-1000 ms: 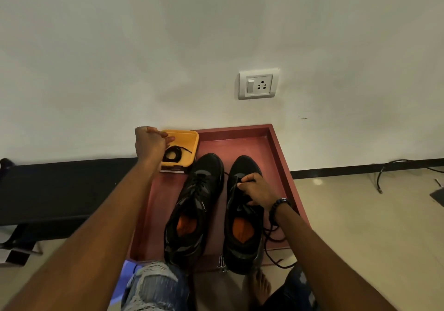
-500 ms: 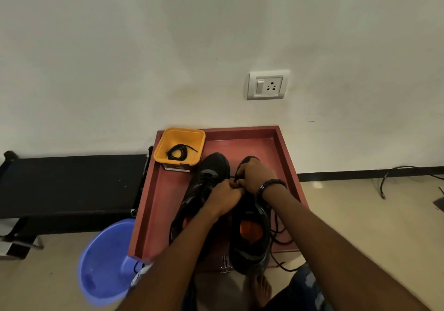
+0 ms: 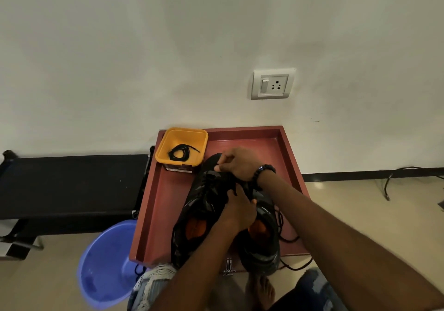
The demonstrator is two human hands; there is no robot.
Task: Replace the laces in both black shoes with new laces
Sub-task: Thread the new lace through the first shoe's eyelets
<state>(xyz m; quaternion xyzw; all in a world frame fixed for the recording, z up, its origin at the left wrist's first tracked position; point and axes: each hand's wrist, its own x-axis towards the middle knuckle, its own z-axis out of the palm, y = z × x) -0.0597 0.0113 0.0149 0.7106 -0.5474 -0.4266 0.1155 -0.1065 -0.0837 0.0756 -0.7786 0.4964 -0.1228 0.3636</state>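
Two black shoes with orange insoles stand side by side on a red-brown tray (image 3: pixel 163 205): the left shoe (image 3: pixel 197 205) and the right shoe (image 3: pixel 264 243). My left hand (image 3: pixel 239 211) grips the right shoe's upper near the eyelets. Over the toes, my right hand (image 3: pixel 240 164) has its fingers curled and pinches a black lace; the pinched part is mostly hidden. A loose black lace (image 3: pixel 284 236) trails off the right shoe's outer side. In the tray's far left corner a yellow tub (image 3: pixel 168 142) holds a coiled black lace (image 3: pixel 179 153).
A blue basin (image 3: pixel 103 262) sits on the floor left of the tray. A black bench (image 3: pixel 72 186) runs along the wall at left. The wall has a socket (image 3: pixel 272 83). A cable (image 3: pixel 394 174) lies on the floor at right. My knees and bare foot are below.
My left hand left the yellow tub and came onto the right shoe. My right hand slid forward to the toe end. The camera turned left, bringing the blue basin into view.
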